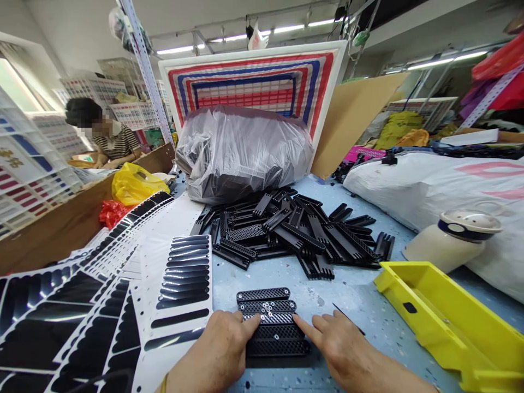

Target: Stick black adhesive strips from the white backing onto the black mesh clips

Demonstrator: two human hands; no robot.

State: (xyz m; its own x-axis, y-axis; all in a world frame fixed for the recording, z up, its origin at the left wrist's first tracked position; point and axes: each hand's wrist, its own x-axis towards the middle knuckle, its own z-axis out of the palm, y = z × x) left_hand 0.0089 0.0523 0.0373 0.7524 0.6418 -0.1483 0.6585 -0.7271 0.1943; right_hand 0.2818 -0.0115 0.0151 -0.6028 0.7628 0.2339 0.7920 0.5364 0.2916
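Note:
A short row of black perforated plastic strips (268, 314) lies side by side on the blue table right in front of me. My left hand (223, 346) rests on the row's left end, fingers curled, index tip touching a strip. My right hand (335, 341) lies at the row's right end, index finger stretched out onto a strip. Neither hand grips anything. To the left, a white sheet (182, 275) carries black oval stickers. A thin black sliver (347, 318) lies by my right hand.
A heap of black comb-like parts (295, 232) sits mid-table before a grey plastic bag (241, 150). A yellow tray (446, 316) is at right, near a white dispenser (454, 240) and a white sack (442, 185). Sticker sheets (61, 316) fan out left. Another person (108, 136) sits far left.

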